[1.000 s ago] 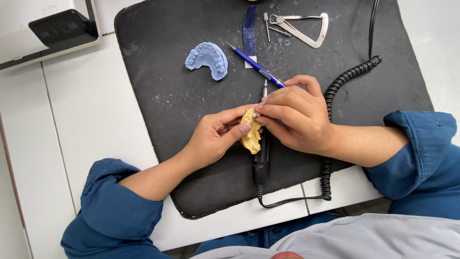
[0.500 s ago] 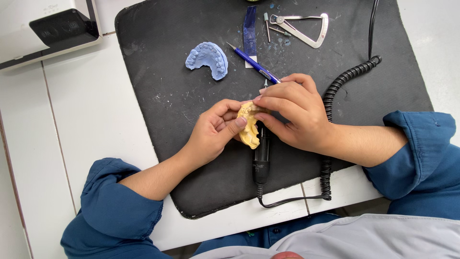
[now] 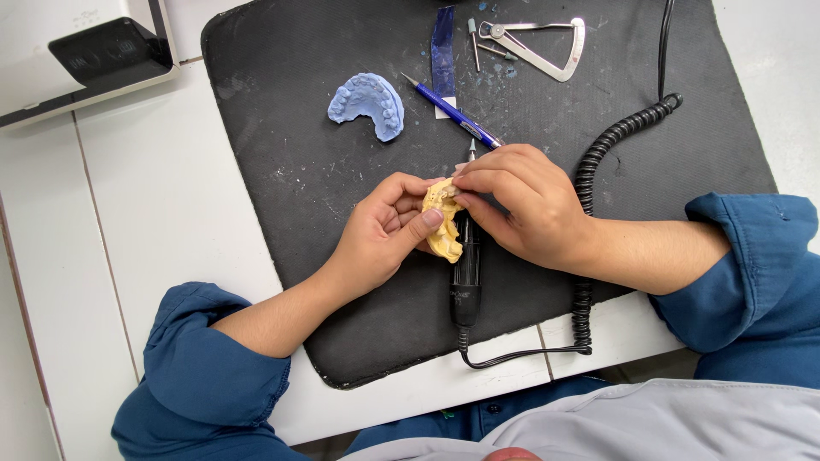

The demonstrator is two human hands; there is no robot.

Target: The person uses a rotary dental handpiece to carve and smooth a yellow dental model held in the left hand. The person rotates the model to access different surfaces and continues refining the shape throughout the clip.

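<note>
My left hand (image 3: 386,229) grips a yellow dental cast (image 3: 444,229) over the middle of a black mat (image 3: 307,137). My right hand (image 3: 521,201) pinches the top of the same cast with its fingertips; whether something small sits between those fingers is hidden. A black rotary handpiece (image 3: 466,273) lies on the mat right under the cast, its thin tip poking out beyond my right fingers.
A blue dental cast (image 3: 369,102) lies at the mat's upper left, beside a blue pen (image 3: 453,111). A metal caliper (image 3: 547,47), small burs and a blue strip (image 3: 443,47) sit at the top. A coiled black cable (image 3: 589,171) runs along the right. A white-and-black device (image 3: 77,51) stands far left.
Both hands have shifted slightly up the mat with the yellow cast, turning it a little. The handpiece and other items lie as before.
</note>
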